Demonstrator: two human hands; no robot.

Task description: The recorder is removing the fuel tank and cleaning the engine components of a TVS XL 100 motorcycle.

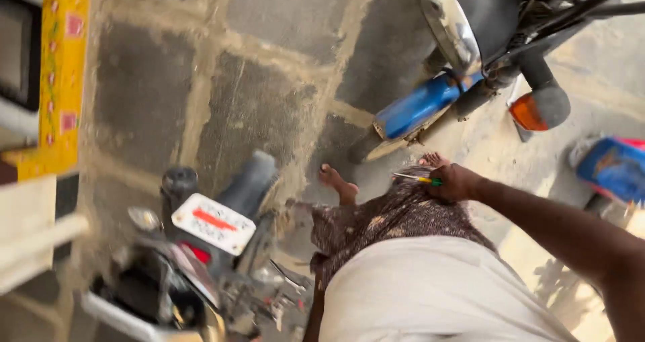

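Head cam, looking straight down. The right hand (451,183) sits at about 3 o'clock from centre, its grip pinched round a thin tool (416,178) with a green-and-yellow handle, the metal tip pointing to 9 o'clock. It hovers over the person's patterned brown wrap (393,218), just above the knee. The left hand isn't in shot at all.

Signs and labels: a white rectangular plate (213,224) with a red stripe and dark writing sits at 8 o'clock, on the back of a motorbike (181,275) that's quite blurry. At 9 o'clock, along the left edge, there's a tall yellow board (62,73) with small pink squares down it. At 3 o'clock, far right, a blue package (615,168) with some red at its edge lies on the ground.

A second bike fills 1 o'clock: blue mudguard (418,105), chrome headlamp (447,23), orange indicator (528,113).

The floor (235,93) is grey concrete blocks with pale sandy joints, sunlit sand over to the right. Two bare feet (338,183) stand on it near centre.
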